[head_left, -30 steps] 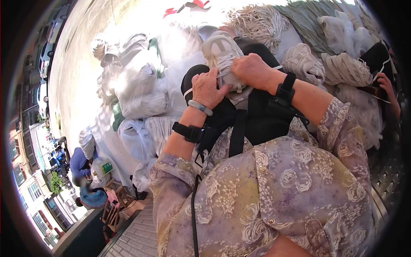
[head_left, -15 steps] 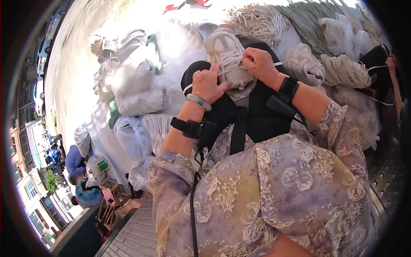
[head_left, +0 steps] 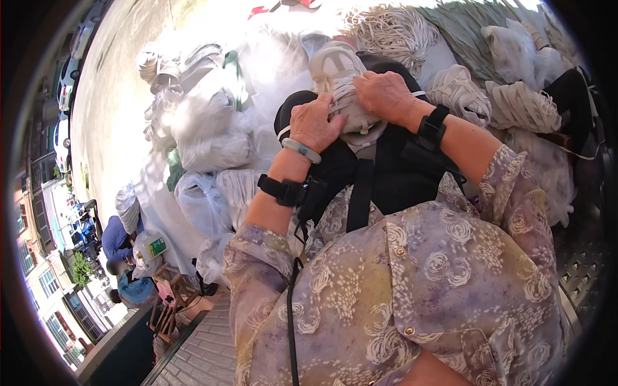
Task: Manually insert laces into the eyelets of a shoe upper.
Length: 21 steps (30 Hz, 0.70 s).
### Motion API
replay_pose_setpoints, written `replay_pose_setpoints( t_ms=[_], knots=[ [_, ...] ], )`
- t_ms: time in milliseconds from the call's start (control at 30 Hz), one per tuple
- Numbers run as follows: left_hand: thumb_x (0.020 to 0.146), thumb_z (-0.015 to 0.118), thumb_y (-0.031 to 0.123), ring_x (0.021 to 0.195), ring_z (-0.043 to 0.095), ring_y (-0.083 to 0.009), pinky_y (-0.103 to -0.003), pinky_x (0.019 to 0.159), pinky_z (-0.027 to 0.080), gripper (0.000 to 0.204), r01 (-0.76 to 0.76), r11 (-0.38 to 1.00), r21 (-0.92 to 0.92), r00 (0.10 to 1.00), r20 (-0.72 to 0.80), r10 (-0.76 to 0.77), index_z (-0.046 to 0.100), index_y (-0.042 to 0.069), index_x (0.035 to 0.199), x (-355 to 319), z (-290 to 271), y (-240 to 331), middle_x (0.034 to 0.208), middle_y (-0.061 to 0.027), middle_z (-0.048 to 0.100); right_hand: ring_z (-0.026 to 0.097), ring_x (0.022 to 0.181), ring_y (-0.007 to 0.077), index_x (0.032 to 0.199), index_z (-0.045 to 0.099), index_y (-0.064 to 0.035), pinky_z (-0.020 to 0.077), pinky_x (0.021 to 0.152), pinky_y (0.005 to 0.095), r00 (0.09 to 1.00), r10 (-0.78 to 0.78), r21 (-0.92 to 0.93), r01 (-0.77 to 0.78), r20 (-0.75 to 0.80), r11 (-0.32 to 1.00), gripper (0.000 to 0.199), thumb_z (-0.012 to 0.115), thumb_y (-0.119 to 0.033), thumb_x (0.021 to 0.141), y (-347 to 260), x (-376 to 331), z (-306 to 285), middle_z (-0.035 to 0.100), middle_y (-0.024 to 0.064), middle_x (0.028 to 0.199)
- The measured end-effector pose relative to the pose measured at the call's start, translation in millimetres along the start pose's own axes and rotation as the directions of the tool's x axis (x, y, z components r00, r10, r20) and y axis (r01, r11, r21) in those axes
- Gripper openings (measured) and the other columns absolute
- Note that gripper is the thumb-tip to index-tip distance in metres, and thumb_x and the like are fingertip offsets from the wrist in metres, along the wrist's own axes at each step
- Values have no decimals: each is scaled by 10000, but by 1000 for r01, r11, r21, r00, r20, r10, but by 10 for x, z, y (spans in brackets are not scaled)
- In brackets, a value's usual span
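A pale beige sneaker (head_left: 328,59) lies between my two black-covered knees, its toe pointing away from me. Whitish flat shoelaces (head_left: 346,90) cross its upper. From the left side, my left hand (head_left: 314,122) is closed at the shoe's edge, thumb and forefinger near the laces; what they pinch looks like a lace but is partly hidden. My right hand (head_left: 385,96) is curled over the laces from the other side, fingertips pinched on a shoelace. Short white strips show beyond both hands, over the black cloth.
Coiled bundles of white laces (head_left: 458,93) lie to the right, with a loose heap of laces (head_left: 393,35) behind. Clear plastic bags of pale goods (head_left: 209,138) are piled on the left. Farther left, a person in blue (head_left: 116,235) sits near a wooden chair (head_left: 168,299).
My right hand has moved a little left, in over the laces. The left fingers have drawn in, the forefinger no longer stretched toward the shoe's middle. The sneaker stays in place.
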<state>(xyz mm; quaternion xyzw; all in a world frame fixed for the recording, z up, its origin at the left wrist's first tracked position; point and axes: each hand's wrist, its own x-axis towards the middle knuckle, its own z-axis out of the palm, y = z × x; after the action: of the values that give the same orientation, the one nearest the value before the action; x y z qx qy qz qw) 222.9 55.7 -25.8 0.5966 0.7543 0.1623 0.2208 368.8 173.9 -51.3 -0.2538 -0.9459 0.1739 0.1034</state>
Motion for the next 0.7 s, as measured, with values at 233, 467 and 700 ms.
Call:
replay_pose_setpoints(
  t_ms=[233,467,700],
  knots=[
    [723,630,212,692,600,-314,-405,629,460,254,-6,999,39,998,-68,9,565,74,927,51,57,77,689,-112,596,582,712,295,775,529,-78,446,636,415,974,134,412,-49,-182,910,114,508,-187,747,172,-127,82,577,90,746],
    [716,640,218,688,600,-319,-406,621,459,246,64,997,46,996,-61,-61,527,77,883,60,98,152,675,-107,586,587,738,268,823,572,-95,394,735,390,997,-64,85,67,-40,994,149,535,-172,701,142,-34,-103,589,70,784],
    [693,669,207,657,595,-291,-384,609,457,269,68,997,34,997,-31,-67,527,71,876,85,83,170,649,-88,571,596,784,241,829,566,-57,412,800,401,957,-287,-304,286,42,909,142,525,-142,722,-3,106,-52,576,93,821]
  ],
)
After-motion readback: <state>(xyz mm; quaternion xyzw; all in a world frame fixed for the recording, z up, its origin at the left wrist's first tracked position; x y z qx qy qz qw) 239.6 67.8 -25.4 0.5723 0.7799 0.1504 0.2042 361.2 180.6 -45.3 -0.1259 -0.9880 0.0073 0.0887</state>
